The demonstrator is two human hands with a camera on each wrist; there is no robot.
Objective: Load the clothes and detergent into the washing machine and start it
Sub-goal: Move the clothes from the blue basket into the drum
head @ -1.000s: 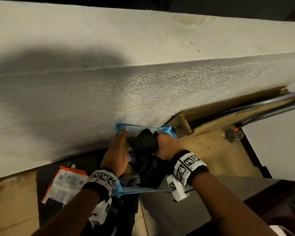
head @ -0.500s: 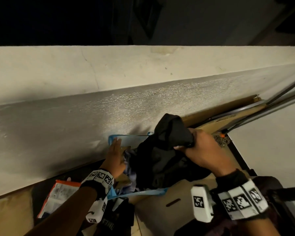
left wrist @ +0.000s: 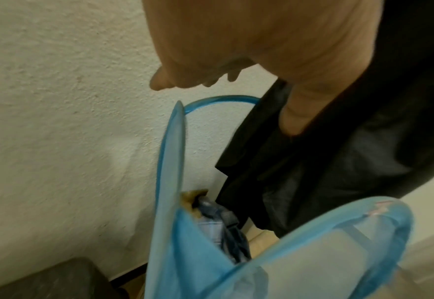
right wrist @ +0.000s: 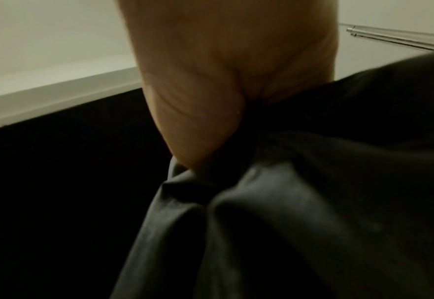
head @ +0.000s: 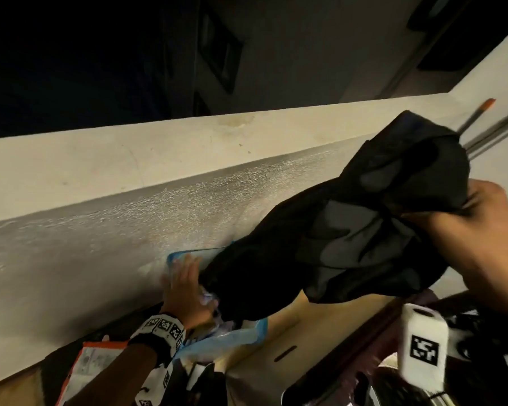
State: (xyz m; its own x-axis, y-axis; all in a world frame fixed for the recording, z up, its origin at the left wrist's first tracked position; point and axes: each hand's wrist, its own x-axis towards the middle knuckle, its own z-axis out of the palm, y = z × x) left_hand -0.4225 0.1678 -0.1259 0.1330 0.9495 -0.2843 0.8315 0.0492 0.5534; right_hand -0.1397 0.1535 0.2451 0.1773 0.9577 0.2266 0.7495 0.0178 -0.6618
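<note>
My right hand (head: 478, 218) grips a bunched black garment (head: 349, 230) and holds it up at the right; its lower end still hangs into the blue mesh hamper (head: 261, 328). The right wrist view shows my right hand (right wrist: 226, 125) clenched round the black garment (right wrist: 300, 212). My left hand (head: 188, 285) rests inside the hamper with fingers straight, near its far rim. In the left wrist view my left hand (left wrist: 236, 66) hovers over the hamper rim (left wrist: 220, 99), beside the black garment (left wrist: 338, 161). Blue checked clothes (left wrist: 220, 224) lie inside the hamper.
A textured wall with a ledge (head: 129, 171) rises right behind the hamper. An orange-edged packet (head: 94, 364) lies on the floor at the left. Flat cardboard (head: 291, 335) lies to the hamper's right. Metal rods (head: 499, 127) lean at the upper right.
My right hand has pulled the black garment up and to the right, out of the hamper. My left hand has stayed at the hamper.
</note>
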